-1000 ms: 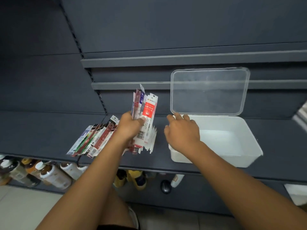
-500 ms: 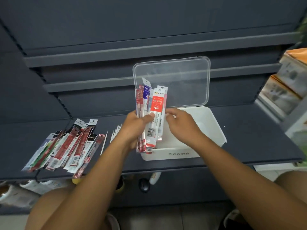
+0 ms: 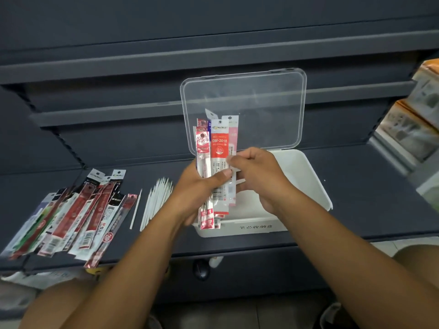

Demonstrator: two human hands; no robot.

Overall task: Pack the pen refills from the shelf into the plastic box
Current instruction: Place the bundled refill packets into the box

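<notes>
Fanned on the shelf at left: packeted pen refills, then loose white sticks, perhaps bare refills. Clamped upright in the left hand, thumb across: 1 bundle, over the plastic box, right hand pinching its edge. Judged light, slick, floppy; best gripped mid-length.

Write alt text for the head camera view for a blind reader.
A person's left hand grips a bundle of packaged pen refills over an open white plastic box on a shelf, while the right hand pinches the bundle's edge. More refill packets and loose white refills lie to the left.
</notes>
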